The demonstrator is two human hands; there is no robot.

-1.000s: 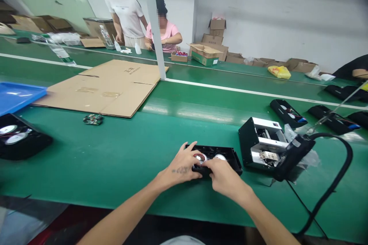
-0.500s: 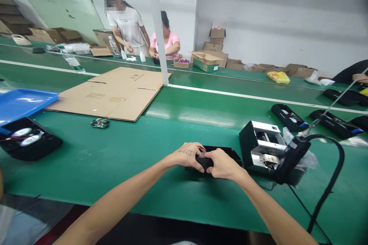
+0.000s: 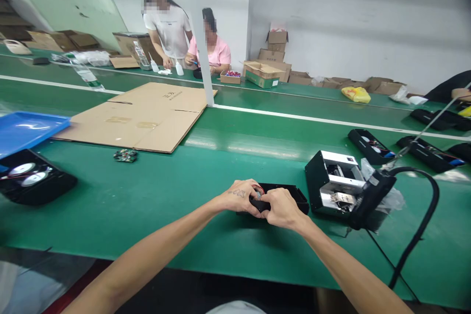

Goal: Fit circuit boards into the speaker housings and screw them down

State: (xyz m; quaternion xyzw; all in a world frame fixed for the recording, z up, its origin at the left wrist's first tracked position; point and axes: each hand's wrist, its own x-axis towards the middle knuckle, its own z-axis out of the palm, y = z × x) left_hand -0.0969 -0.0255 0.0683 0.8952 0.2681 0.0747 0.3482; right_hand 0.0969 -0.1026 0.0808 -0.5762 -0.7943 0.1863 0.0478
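Observation:
On the green bench in front of me lies an open black casing (image 3: 300, 197), partly covered by my hands. My left hand (image 3: 243, 197) closes on a small dark curved part (image 3: 259, 204) over the casing's left end. From the other side, the fingers of my right hand (image 3: 281, 208) are closed on the same part. A bit of red wire and something greyish show between the hands. Whether the dark part is fixed to the casing I cannot tell, as my fingers hide most of it.
Right of the casing stands a metal-and-black machine (image 3: 333, 186) beside a black handheld tool on a cable (image 3: 373, 196). Flattened cardboard (image 3: 147, 115), a blue tray (image 3: 33, 130), a small circuit board (image 3: 125, 155) and another black casing (image 3: 47, 189) lie leftward. Two people work across the bench.
My hands stay on the dark part and have tilted it slightly, with the fingers drawn closer together. The view has shifted a little. Across the bench, the seated person's arms have moved.

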